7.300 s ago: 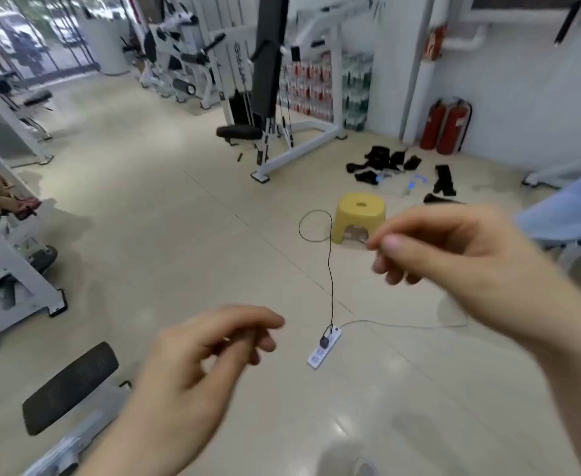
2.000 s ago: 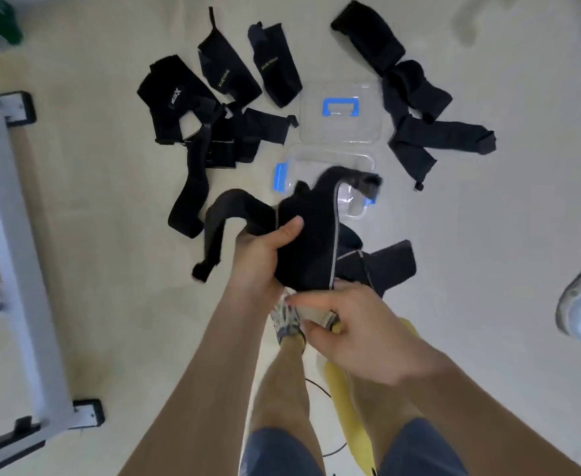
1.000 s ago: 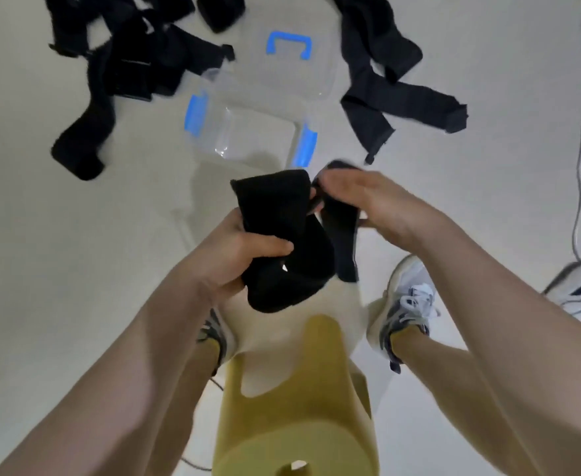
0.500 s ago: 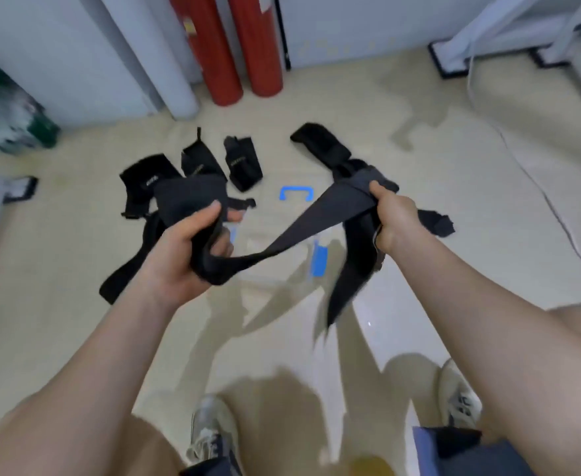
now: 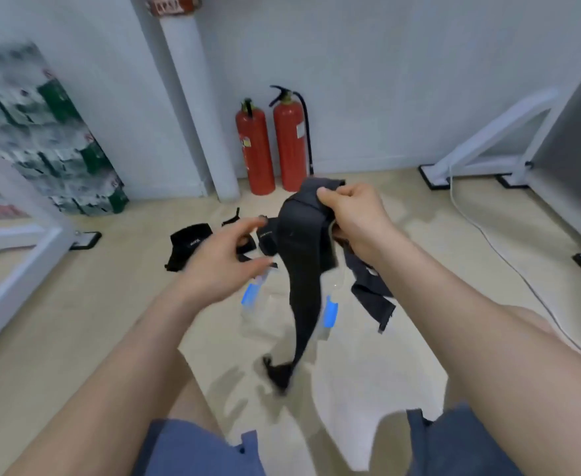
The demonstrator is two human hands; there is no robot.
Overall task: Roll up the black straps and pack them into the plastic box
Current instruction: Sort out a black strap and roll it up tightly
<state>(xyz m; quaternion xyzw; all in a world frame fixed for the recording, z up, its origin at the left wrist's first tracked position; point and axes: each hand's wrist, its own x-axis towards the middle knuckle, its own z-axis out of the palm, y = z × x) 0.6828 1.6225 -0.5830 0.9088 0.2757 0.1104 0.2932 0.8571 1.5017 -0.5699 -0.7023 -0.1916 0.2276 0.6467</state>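
Head view: at centre, right hand (image 5: 354,214) pinching the top of one black strap (image 5: 299,262), which hangs long and unrolled toward 6 o'clock. At 9 o'clock of it, left hand (image 5: 227,255) spread wide, gripping nothing. Beyond, clear plastic box (image 5: 253,310) on the floor, no strap visible inside; loose straps (image 5: 187,243) at 10 and 3 o'clock. Rolling seemingly not started; all packing left.

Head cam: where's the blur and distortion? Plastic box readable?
Head view: motion blur smears the hanging end of the black strap and fingertips of the left hand; the right hand gripping it is sharper. Head view: wide-angle lens tilts the pillar. Head view: the clear plastic box nearly vanishes on the floor; only its blue latches read.
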